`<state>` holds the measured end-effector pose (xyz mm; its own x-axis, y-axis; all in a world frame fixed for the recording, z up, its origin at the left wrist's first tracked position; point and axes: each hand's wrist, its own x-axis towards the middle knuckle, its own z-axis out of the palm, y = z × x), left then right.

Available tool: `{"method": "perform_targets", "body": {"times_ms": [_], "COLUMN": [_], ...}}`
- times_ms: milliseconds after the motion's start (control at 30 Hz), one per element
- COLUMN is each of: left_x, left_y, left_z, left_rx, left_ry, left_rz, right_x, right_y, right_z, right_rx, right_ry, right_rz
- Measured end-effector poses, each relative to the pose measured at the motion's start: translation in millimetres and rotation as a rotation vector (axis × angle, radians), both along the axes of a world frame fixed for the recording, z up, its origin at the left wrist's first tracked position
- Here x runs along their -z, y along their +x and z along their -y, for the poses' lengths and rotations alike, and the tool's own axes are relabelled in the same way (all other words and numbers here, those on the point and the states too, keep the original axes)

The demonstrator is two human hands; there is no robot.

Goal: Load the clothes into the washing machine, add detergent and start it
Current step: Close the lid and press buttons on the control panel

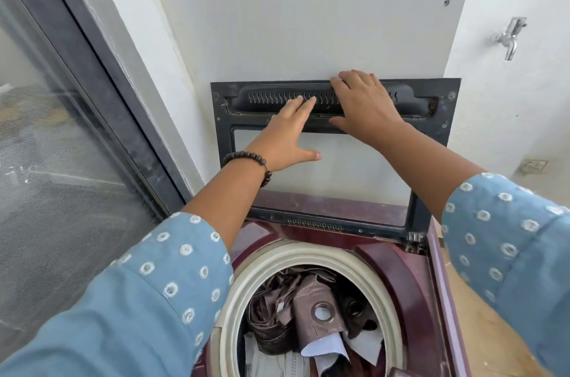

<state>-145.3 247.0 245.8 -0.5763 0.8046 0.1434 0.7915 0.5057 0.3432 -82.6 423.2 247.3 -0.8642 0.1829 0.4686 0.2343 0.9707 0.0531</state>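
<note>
On raised lid, both hands.

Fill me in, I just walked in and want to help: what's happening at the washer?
A person stands over a top-loading washing machine with its lid raised against the wall. The left hand lies flat on the lid's inner side; the right hand grips its top edge. Brown clothes already sit in the drum.
</note>
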Motion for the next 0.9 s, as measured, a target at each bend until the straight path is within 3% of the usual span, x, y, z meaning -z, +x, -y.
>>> {"method": "perform_targets", "body": {"times_ms": [433, 667, 900], "left_x": [12.0, 2.6, -7.6], "left_y": [22.4, 43.2, 92.1], "left_z": [25.6, 67.3, 113.6], "left_rx": [-0.044, -0.097, -0.079], "left_ry": [0.063, 0.150, 0.224], "left_rz": [-0.006, -0.027, -0.139], "right_x": [-6.6, -18.7, -24.7], "right_y": [-2.0, 32.9, 91.4], "right_z": [9.5, 42.0, 89.1], "right_rx": [0.086, 0.001, -0.110], "right_ry": [-0.002, 0.015, -0.014], "right_rz": [-0.103, -0.194, -0.134]}}
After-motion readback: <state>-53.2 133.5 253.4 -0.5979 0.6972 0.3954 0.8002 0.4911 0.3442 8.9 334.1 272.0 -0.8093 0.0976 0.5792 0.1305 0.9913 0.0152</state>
